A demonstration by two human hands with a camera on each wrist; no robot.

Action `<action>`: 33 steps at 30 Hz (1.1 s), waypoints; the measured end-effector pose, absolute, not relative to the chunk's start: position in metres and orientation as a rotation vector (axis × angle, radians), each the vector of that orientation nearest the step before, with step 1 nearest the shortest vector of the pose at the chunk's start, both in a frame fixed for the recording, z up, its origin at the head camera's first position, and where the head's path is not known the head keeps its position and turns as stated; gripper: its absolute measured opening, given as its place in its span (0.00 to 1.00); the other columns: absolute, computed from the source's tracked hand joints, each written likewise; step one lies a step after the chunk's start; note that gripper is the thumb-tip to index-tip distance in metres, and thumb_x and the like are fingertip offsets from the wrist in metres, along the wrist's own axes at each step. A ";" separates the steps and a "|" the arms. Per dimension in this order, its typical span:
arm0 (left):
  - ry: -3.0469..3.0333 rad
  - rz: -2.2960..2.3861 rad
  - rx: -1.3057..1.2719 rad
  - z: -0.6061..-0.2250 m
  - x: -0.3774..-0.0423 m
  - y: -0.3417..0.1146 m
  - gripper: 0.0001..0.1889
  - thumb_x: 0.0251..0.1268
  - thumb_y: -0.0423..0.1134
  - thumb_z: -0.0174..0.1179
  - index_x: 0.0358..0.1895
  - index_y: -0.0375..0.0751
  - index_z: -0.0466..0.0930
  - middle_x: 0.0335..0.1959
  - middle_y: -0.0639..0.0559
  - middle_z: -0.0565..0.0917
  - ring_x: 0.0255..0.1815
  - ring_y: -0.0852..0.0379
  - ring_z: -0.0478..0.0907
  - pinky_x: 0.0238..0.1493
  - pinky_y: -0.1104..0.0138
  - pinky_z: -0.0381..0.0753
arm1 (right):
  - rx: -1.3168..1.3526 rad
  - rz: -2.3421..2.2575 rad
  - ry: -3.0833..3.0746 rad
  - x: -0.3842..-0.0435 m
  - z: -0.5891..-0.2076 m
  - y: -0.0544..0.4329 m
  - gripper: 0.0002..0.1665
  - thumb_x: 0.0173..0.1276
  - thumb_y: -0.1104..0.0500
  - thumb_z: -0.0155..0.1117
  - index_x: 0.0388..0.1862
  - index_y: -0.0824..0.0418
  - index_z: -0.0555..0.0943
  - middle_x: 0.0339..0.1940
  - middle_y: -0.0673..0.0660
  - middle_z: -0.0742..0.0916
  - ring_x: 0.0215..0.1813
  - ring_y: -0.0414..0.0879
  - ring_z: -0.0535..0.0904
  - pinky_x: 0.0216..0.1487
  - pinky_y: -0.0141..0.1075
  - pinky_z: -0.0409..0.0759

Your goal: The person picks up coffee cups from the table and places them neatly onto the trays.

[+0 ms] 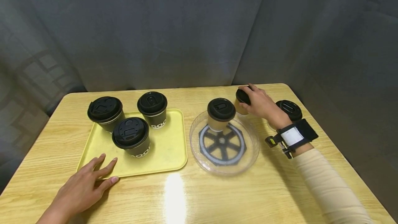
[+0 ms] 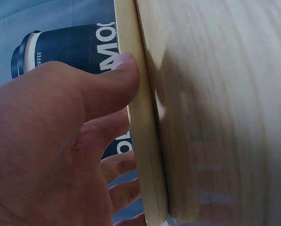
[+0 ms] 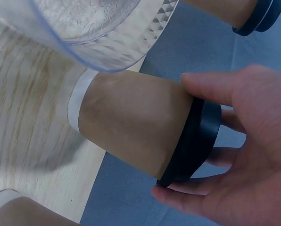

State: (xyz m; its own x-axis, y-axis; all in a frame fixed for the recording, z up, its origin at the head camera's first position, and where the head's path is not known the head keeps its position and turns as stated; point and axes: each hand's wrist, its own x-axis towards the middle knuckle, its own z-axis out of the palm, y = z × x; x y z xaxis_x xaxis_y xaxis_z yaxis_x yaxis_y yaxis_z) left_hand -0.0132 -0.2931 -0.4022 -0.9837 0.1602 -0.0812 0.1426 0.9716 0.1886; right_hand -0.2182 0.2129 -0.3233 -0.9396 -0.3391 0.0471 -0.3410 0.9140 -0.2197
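Observation:
Behind a round clear plastic dish (image 1: 199, 161), my right hand (image 1: 259, 103) grips a brown paper cup (image 3: 131, 120) around its black lid. The cup's white base is close to the tabletop, and its side overlaps the dish's rim in the right wrist view. My left hand (image 1: 82, 186) rests at the near left corner of a yellow tray (image 1: 168, 151), fingers spread and thumb along the rim. Nearest to it on the tray stands a dark lidded cup (image 1: 132, 136) with white lettering. Another brown cup (image 1: 220, 111) stands in the dish, toward its back.
Two more dark lidded cups (image 1: 105, 110) stand along the back of the tray. A third brown cup (image 1: 289, 110) is at the right, partly behind my right wrist. A grey curtain (image 1: 155, 34) hangs behind the wooden table (image 1: 217, 199).

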 end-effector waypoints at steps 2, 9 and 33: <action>3.016 0.277 0.226 -0.402 -0.014 -0.293 0.32 0.66 0.62 0.55 0.67 0.48 0.73 0.69 0.28 0.67 0.65 0.31 0.66 0.52 0.35 0.72 | 0.555 0.378 -3.053 -0.219 -0.324 0.213 0.36 0.68 0.56 0.64 0.72 0.61 0.64 0.72 0.76 0.64 0.63 0.75 0.70 0.54 0.63 0.76; 3.015 0.275 0.231 -0.402 -0.015 -0.293 0.33 0.66 0.63 0.55 0.67 0.47 0.73 0.69 0.28 0.67 0.65 0.31 0.66 0.53 0.35 0.71 | 0.554 0.382 -3.016 -0.220 -0.326 0.216 0.36 0.66 0.55 0.67 0.70 0.59 0.66 0.67 0.71 0.71 0.55 0.68 0.77 0.47 0.57 0.81; 3.006 0.281 0.216 -0.407 -0.015 -0.299 0.35 0.65 0.67 0.53 0.68 0.49 0.72 0.69 0.28 0.67 0.65 0.31 0.66 0.52 0.33 0.71 | 0.510 0.270 -2.969 -0.181 -0.284 0.216 0.37 0.67 0.50 0.65 0.73 0.51 0.65 0.71 0.68 0.67 0.62 0.71 0.69 0.43 0.62 0.77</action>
